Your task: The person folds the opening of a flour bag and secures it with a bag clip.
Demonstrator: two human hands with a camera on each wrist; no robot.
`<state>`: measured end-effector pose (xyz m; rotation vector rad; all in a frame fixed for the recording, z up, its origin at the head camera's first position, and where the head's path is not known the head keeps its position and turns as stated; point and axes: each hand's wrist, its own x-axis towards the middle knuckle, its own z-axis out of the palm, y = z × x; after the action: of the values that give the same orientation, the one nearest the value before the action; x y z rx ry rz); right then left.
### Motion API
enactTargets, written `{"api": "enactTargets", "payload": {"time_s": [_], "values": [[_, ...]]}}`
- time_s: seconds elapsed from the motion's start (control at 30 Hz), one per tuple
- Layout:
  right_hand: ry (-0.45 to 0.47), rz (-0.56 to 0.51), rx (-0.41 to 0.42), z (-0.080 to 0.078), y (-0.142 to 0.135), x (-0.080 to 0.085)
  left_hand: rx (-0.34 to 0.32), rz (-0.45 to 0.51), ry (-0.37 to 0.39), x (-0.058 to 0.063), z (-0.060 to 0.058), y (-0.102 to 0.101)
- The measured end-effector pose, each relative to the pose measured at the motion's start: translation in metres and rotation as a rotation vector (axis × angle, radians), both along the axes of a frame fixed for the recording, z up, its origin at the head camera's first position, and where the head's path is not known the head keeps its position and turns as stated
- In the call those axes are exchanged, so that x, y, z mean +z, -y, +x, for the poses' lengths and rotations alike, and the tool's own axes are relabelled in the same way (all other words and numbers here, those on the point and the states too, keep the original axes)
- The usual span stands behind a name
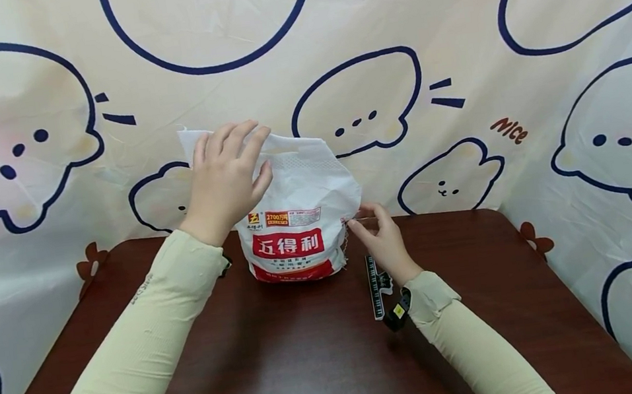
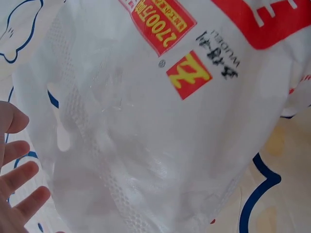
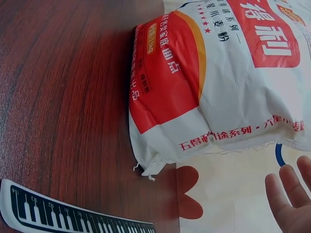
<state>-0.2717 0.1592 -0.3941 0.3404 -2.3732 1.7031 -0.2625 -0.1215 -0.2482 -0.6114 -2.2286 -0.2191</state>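
Note:
A white and red flour bag [image 1: 302, 182] stands upright at the back of the table, its white top with a cut-out handle slot rising in a loose flap. My left hand [image 1: 226, 179] is at the flap's upper left, fingers apart and slightly bent. In the left wrist view those fingers [image 2: 26, 206] lie beside the flap's edge, gripping nothing visible. At the bag's right side is my right hand [image 1: 384, 241]. The right wrist view shows its fingers [image 3: 277, 194] extended near the stitched seam, with a gap to the bag; its thumb is hidden there.
A black and white ruler [image 1: 375, 289] with a shaped edge lies on the dark red-brown table [image 1: 312, 350], right of the bag and beneath my right wrist. Behind the table hangs a cream cloth [image 1: 254, 92] printed with blue-outlined cartoon figures.

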Motion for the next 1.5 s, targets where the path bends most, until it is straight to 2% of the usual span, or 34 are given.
{"api": "enactTargets", "payload": {"time_s": [0.3, 0.63, 0.87, 1.0, 1.27, 1.5], "values": [[-0.036, 0.0, -0.007, 0.001, 0.005, 0.001, -0.001, -0.027, 0.029, 0.007, 0.0, -0.001], [-0.036, -0.032, -0.021, 0.0, 0.008, 0.002, 0.007, -0.037, 0.071, 0.006, -0.004, -0.003], [-0.048, -0.049, -0.031, -0.002, 0.01, 0.003, -0.015, -0.027, 0.037, 0.007, -0.005, -0.007], [-0.06, -0.093, -0.028, -0.003, 0.012, 0.004, -0.03, -0.024, 0.02, 0.007, -0.007, -0.01], [-0.094, -0.172, -0.067, -0.006, 0.02, 0.007, -0.056, -0.023, 0.028, 0.007, -0.008, -0.016], [-0.084, -0.154, -0.102, -0.009, 0.024, 0.009, -0.058, -0.002, 0.011, 0.007, -0.009, -0.019]]}}
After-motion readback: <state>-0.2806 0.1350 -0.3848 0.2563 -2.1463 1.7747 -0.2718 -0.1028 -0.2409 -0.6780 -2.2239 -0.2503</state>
